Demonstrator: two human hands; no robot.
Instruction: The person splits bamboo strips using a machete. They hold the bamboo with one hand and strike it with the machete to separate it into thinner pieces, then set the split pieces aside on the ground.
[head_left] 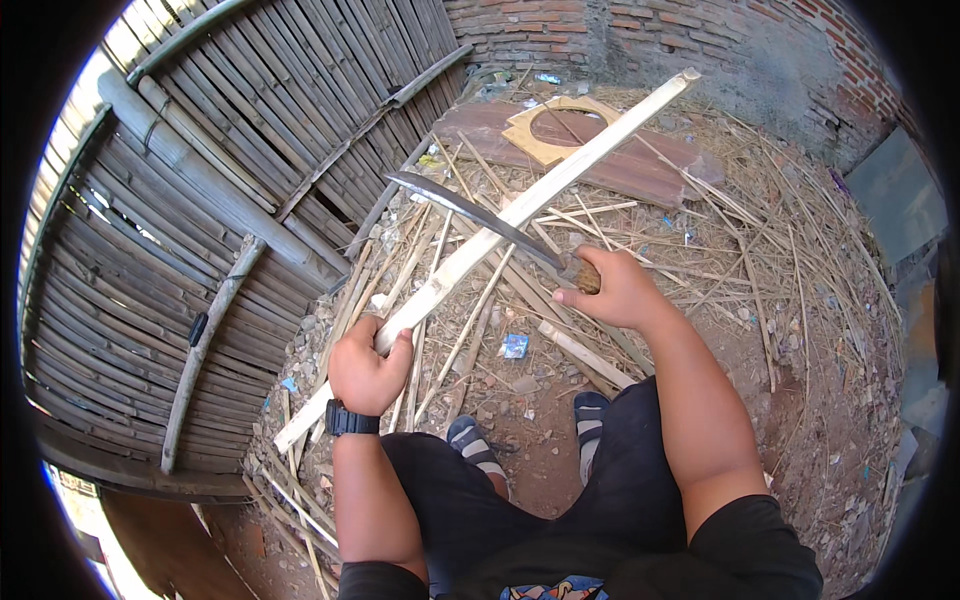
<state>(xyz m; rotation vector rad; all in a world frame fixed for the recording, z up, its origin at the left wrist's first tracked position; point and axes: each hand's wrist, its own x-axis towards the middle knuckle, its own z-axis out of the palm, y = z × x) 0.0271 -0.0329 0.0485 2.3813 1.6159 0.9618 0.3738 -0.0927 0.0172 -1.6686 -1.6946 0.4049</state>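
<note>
A long pale strip is held aslant across the middle of the frame, from upper right to lower left, its lower stretch clasped between the thumb and fingers of the left hand. Right of centre, a long knife is gripped by its handle, the fingers of the right hand curled round it. The blade is laid across the strip; whether the edge bites cannot be told. For a clean cut, the blade is probably best kept at a shallow angle and worked away from the left hand, toward the upper end, in light, even strokes. The strip should be clasped firmly so that twisting is prevented. The legs and feet, at bottom centre, should be kept outside the blade's path.
</note>
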